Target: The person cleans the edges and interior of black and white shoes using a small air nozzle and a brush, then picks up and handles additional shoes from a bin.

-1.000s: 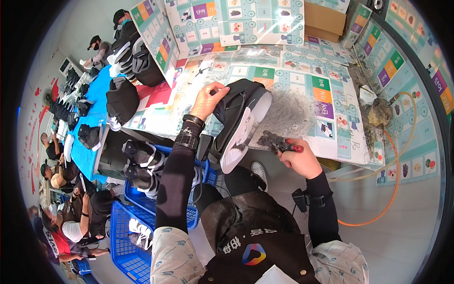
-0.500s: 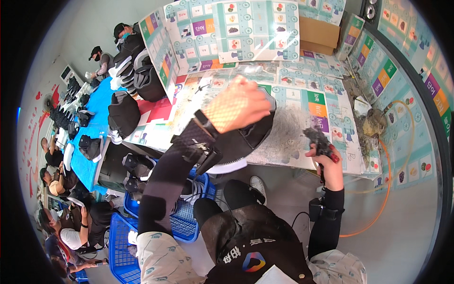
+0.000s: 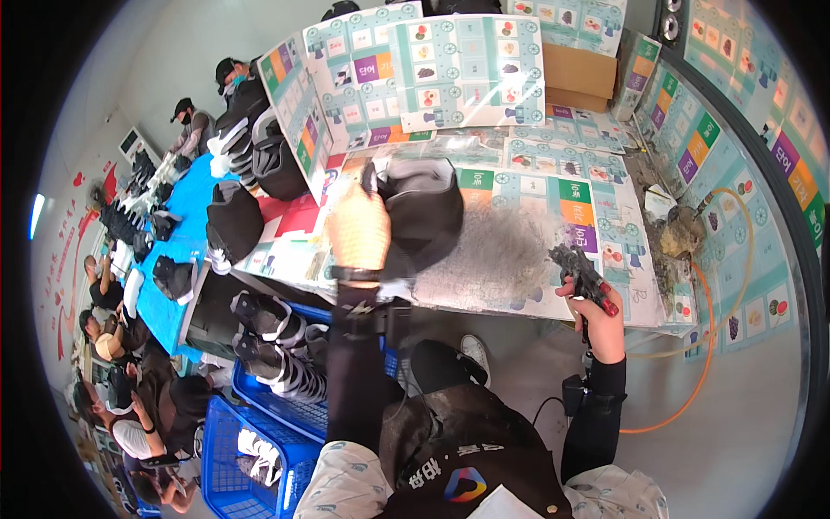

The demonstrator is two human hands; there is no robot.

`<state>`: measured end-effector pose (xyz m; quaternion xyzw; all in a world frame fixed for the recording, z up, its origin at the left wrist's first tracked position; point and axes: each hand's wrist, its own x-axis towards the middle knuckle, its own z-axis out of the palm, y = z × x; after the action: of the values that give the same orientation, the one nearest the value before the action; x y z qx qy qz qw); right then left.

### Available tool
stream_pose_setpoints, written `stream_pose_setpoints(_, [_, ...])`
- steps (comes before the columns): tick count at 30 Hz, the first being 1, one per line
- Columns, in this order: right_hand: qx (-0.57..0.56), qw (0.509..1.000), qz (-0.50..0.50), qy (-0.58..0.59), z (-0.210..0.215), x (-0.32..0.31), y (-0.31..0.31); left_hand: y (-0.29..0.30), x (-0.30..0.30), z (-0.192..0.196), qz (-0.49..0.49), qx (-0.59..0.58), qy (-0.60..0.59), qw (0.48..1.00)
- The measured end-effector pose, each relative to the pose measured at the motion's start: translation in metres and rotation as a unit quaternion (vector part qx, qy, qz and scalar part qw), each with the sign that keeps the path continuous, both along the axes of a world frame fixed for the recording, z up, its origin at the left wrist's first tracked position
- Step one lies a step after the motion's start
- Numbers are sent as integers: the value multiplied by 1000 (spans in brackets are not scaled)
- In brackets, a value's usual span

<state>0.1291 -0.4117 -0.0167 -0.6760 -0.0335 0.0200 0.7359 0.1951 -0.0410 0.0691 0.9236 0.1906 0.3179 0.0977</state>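
My left hand point(image 3: 356, 232) is raised over the table and grips a black shoe point(image 3: 421, 210) with a grey lining, held up above the table's near edge. My right hand point(image 3: 591, 308) is off to the right near the table's front edge and holds a dark, grimy glue gun point(image 3: 581, 273) with a red part near its grip. A stained grey patch point(image 3: 504, 251) on the table surface lies between the two hands.
The table point(image 3: 553, 186) is covered with colourful picture mats. An orange hose point(image 3: 702, 320) loops at the right. Blue crates point(image 3: 259, 406) holding black-and-white shoes stand at my lower left. More black shoes point(image 3: 235, 221) sit on the blue bench, with several other people along it.
My left hand has carried the black shoe up and toward the left. My right hand with the glue gun has drawn away to the right, clear of the shoe.
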Motion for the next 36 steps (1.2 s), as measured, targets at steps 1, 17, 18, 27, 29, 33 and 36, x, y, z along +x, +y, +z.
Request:
stream_pose_setpoints(1, [-9,1000,-7,-18,2,-3,3,12,-7,19,-38,3,-24,999])
stream_pose_setpoints(17, [-251,959,49,-122,18,3,55,-90,89,-39,-396,336,92,849])
stream_pose_setpoints(18, [-266,951,65,-141,17,7,59,-92,91,-40,-397,335,93,849])
stream_pose_setpoints(27, [-290,946,-5,-147,12,16,76,-103,98,-42,-396,307,124,856])
stream_pose_setpoints(29, [-302,945,13,-128,12,14,74,-101,97,-39,-390,298,139,860])
stream_pose_setpoints(33, [-312,941,36,-127,11,11,77,-91,98,-42,-382,289,134,867])
stream_pose_setpoints(36, [-286,949,-13,-130,12,13,75,-93,99,-41,-384,286,135,867])
